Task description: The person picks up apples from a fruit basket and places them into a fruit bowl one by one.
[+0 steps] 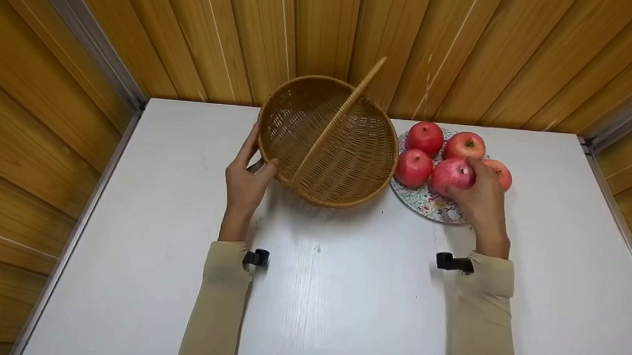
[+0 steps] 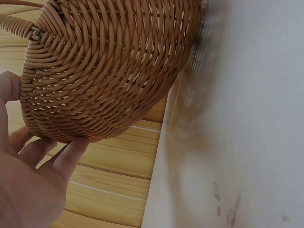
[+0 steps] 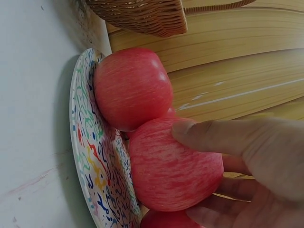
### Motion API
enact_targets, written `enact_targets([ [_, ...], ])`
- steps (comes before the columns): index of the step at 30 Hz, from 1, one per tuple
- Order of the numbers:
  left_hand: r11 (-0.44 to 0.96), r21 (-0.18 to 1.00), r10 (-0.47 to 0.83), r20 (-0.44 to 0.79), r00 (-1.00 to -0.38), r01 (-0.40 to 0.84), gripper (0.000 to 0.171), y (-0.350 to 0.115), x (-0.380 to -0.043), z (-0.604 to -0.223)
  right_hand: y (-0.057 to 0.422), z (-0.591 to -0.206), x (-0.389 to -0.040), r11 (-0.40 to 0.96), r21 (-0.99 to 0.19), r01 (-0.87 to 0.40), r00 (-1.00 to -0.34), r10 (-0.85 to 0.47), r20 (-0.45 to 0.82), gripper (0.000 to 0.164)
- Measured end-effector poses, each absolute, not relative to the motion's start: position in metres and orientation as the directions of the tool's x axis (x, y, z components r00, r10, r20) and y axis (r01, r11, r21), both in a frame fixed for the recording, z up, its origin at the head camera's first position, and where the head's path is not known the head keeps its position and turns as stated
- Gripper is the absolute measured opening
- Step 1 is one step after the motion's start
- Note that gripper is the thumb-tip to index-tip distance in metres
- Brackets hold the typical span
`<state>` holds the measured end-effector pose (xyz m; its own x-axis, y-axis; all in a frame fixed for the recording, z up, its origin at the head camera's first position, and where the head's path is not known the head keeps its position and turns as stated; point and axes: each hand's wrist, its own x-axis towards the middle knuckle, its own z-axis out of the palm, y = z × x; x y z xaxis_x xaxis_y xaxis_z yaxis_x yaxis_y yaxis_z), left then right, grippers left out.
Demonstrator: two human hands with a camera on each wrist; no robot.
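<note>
A round wicker basket point(image 1: 350, 169) with an arched handle stands at the back middle of the table, nothing inside it. My left hand point(image 1: 248, 178) grips its left rim, thumb at the rim and fingers against the outer wall, as the left wrist view shows on the woven side point(image 2: 109, 71). To the right, a patterned plate point(image 1: 432, 209) carries several red apples. My right hand point(image 1: 483, 199) holds the front middle apple point(image 3: 175, 166), thumb on one side and fingers curled round the other. Another apple point(image 3: 133, 88) sits beside it on the plate.
The white table point(image 1: 328, 302) ends at a wood-panelled wall point(image 1: 328, 26) just behind the basket and plate. More panels point(image 1: 11, 176) rise at the left side. The basket's right rim comes close to the plate's left edge. The handle point(image 1: 337, 117) arches over the basket's opening.
</note>
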<state>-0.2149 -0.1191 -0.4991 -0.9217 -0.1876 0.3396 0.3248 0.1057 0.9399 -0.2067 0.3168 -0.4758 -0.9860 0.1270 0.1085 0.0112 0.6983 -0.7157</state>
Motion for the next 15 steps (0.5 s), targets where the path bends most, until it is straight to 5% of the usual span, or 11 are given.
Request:
enact_targets([
  [15, 0.101, 0.94, -0.186, 0.338, -0.922, 0.325, 0.076, -0.1196, -0.2143, -0.4982, 0.3143, -0.4815, -0.2122, 0.722, -0.692, 0.001, -0.996, 0.06, 0.062, 0.075],
])
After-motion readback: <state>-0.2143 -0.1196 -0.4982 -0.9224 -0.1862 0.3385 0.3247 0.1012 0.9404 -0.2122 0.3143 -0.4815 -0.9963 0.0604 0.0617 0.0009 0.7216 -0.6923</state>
